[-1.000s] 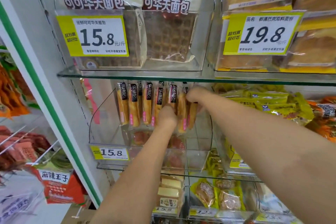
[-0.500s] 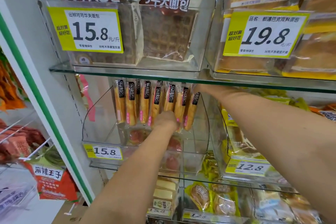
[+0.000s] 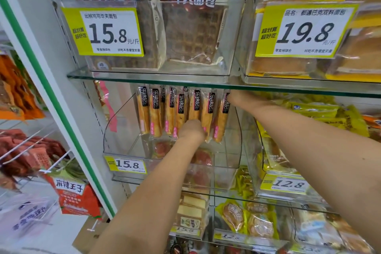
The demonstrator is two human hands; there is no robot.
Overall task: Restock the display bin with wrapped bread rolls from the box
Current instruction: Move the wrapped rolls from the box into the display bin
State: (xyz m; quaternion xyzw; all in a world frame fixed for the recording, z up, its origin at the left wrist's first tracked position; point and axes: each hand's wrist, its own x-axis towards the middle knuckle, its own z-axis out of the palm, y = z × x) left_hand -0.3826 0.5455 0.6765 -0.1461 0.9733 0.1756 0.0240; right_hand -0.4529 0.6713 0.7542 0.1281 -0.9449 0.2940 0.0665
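Cardboard (image 3: 86,237) shows low at the near left; whether it is the supply box cannot be told. Both forearms reach up and away into the clear display bin (image 3: 121,126), whose front lip carries a 15.8 price tag (image 3: 125,164).

The left hand (image 3: 191,131) is set against the lower ends of the wrapped bread rolls (image 3: 156,113), its back to the camera. Its fingers are hidden, so pressing or pinching cannot be told. The right hand (image 3: 237,98) sits at the top right end of the row, just under the glass shelf (image 3: 144,78). Its fingers are also hidden, and its state cannot be told.

The rolls stand on end in a row at the far side of the bin, above red packets (image 3: 162,148) lying on its floor. The rightmost rolls tilt.

Risks, as judged:
- The row appears propped by the two hands. Withdrawing either could let the rolls tip toward the open front.
- Slick wrappers may slide against each other, so the row could fan out from the tilted right end.
- Firm pressure could crush the soft bread.
- The right hand has little clearance and could knock the shelf edge.
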